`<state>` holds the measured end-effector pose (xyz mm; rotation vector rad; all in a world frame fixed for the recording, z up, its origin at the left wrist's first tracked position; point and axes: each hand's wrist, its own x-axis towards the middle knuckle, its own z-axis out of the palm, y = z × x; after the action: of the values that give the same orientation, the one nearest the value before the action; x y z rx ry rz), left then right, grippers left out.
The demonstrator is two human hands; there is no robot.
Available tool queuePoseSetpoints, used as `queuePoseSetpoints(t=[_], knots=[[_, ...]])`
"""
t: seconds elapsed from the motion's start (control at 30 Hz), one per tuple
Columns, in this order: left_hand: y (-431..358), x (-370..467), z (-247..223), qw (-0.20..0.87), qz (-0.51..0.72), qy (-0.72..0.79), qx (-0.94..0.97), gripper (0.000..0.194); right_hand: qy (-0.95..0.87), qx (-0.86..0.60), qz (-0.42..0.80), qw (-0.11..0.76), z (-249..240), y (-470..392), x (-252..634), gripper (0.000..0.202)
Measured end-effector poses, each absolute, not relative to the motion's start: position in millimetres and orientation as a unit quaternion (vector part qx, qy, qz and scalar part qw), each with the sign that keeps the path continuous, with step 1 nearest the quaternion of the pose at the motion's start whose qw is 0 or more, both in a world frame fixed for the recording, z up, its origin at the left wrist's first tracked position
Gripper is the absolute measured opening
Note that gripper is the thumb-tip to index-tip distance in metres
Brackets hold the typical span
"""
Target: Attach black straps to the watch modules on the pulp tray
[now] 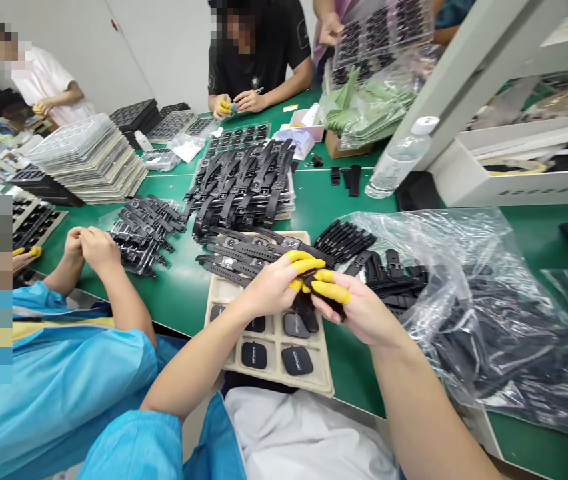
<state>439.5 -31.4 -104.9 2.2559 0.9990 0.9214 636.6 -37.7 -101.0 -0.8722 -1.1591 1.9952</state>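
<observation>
My left hand (281,280) and my right hand (347,300), both with yellow finger covers, meet over a beige tray (319,373). Between their closed fingers is a black watch strap (306,315), one end hanging down over the tray. Square black watch pieces (297,361) sit in the tray's compartments. Finished-looking watches with black straps (234,253) lie across its far part. Beyond the tray's far right corner is a row of black strap pieces (344,241); more loose straps (394,277) lie right of my hands. The fingers hide part of the held strap.
A clear plastic bag of black straps (494,333) covers the right side. Stacked trays with watches (244,180) stand ahead, beside a smaller watch pile (144,230). A water bottle (401,157) stands by a grey post. A person in blue (64,387) sits close on the left; others work across the table.
</observation>
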Motion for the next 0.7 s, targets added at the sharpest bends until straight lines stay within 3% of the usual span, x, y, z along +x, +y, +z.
queuePoseSetpoints(t=[0.53, 0.7], knots=[[-40, 445, -92, 0.267, 0.305, 0.388, 0.828, 0.051, -0.297, -0.325, 0.795, 0.417, -95, -44, 625, 0.035], [-41, 448, -90, 0.202, 0.255, 0.416, 0.849, 0.050, -0.301, -0.341, 0.791, 0.409, -98, -43, 626, 0.040]])
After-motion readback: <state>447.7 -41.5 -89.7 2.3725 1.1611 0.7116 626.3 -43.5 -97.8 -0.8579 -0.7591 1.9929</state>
